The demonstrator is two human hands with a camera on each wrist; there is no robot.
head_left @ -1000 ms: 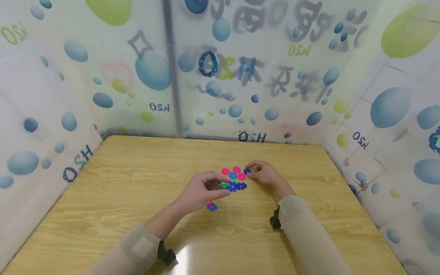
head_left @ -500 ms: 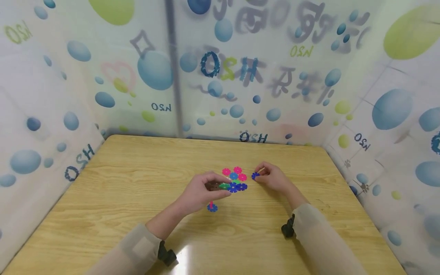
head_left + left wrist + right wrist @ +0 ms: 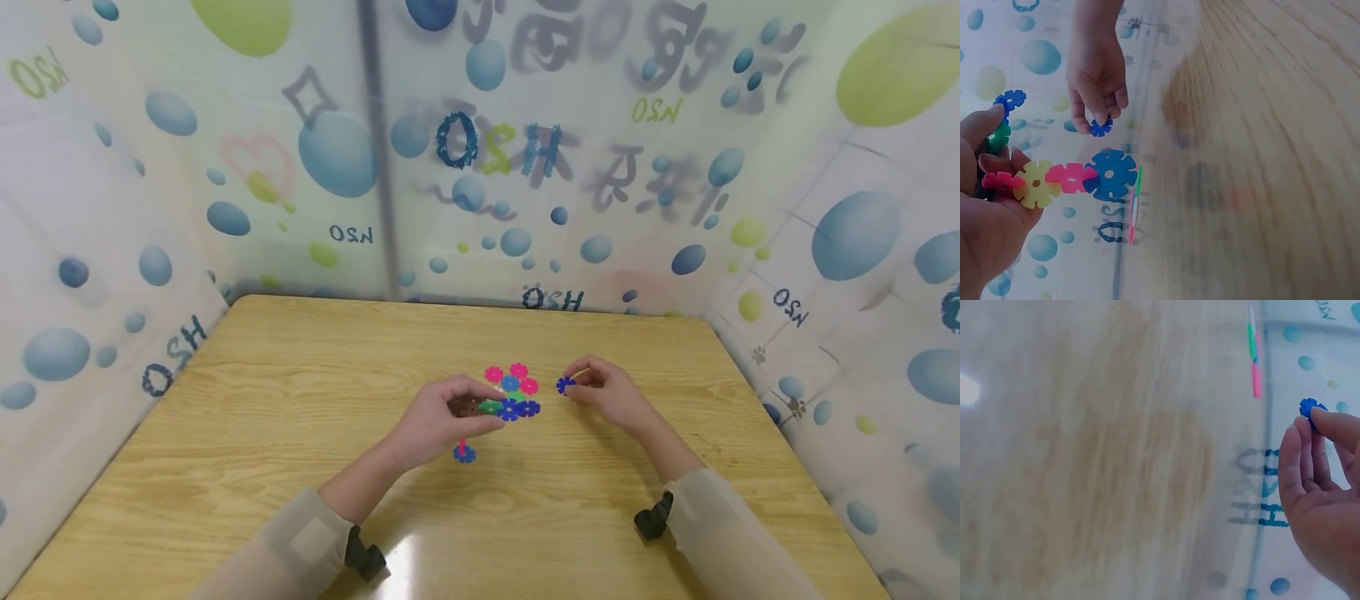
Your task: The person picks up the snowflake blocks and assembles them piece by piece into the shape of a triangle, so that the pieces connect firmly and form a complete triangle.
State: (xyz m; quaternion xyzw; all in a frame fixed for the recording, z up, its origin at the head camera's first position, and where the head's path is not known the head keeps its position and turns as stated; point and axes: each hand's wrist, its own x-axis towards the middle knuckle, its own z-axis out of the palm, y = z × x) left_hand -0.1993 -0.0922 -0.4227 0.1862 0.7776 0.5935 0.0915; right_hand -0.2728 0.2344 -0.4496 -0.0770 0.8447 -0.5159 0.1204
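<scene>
My left hand grips a joined chain of plastic snowflake discs above the table. In the left wrist view, pink discs, a yellow disc and a large-looking blue disc run out below the palm. Green and dark blue discs stick out past the thumb and fingers; the palm hides part of the chain. To the right, my right hand pinches a small dark blue disc between thumb and fingertips, apart from the chain. In the right wrist view this blue disc appears nearly edge-on.
Behind the left hand, a flat cluster of pink, blue, green and white discs lies on the wooden table. Bubble-patterned walls stand at the back and both sides of the table.
My right hand has drawn away to the right from beside the cluster and chain, with the dark blue disc in its fingers. The left hand and its chain have stayed nearly still.
</scene>
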